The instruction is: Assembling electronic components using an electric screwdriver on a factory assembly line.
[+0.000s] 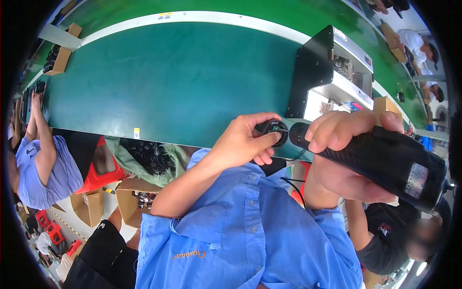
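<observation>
presently, the work at the green table (pixel 183 82) appears partway along: two pieces are in hand and set nearly end to end, but no closed joint shows between them. which inner steps are done, i cannot tell. a boxy machine (pixel 313 72) stands ahead, on the table's right side. the black handheld device (pixel 390 159) lies within my right hand (pixel 337 174), whose fingers and thumb wrap its body; its ribbed end points toward my left. my left hand (pixel 240 139) is nearly closed, pinching the round black part (pixel 272 126) at its fingertips, just beside that ribbed end. a thin dark strand (pixel 283 129) seems to span the narrow gap.
</observation>
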Demonstrator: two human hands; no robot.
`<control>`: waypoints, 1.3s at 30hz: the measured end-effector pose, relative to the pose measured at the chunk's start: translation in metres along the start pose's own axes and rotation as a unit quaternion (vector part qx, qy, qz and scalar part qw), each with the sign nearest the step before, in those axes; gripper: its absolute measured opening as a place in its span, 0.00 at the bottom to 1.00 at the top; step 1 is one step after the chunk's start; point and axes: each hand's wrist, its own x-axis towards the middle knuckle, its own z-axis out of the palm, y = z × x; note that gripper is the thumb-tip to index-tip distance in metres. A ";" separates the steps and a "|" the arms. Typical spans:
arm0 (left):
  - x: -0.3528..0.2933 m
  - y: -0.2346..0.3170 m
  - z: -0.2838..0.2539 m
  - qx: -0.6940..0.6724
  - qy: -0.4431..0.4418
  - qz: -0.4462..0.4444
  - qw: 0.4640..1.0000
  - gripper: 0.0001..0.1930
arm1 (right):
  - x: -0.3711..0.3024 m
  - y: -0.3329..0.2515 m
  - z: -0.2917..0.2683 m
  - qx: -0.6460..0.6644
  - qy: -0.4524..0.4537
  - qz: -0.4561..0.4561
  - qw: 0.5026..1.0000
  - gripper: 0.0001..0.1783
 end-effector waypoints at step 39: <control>-0.069 0.042 -0.155 0.215 0.331 0.221 0.892 0.19 | -0.006 -0.008 -0.005 -0.097 0.093 0.000 0.991 0.46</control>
